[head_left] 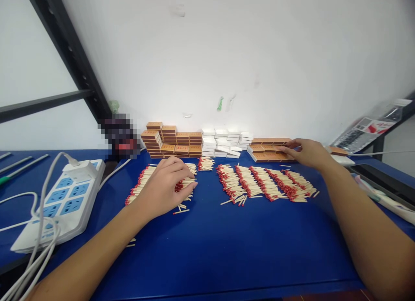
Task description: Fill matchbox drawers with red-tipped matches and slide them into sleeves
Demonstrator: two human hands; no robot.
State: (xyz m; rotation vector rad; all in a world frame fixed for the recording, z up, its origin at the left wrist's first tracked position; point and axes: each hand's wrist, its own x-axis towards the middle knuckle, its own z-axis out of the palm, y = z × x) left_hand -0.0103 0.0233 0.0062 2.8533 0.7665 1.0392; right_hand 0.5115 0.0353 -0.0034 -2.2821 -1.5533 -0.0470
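Many red-tipped wooden matches (140,186) lie under the curled left hand (165,182) at eleven o'clock; the right hand (308,152) touches stacked orange-brown cardboard matchboxes (264,148) at one, best handled lightly. Whether either grasps, I cannot tell.

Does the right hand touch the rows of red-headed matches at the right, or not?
Apart. The head view shows blue tabletop between the right hand and those matches.

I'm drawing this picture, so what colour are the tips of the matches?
The match tips are red, clearest in the head camera's view.
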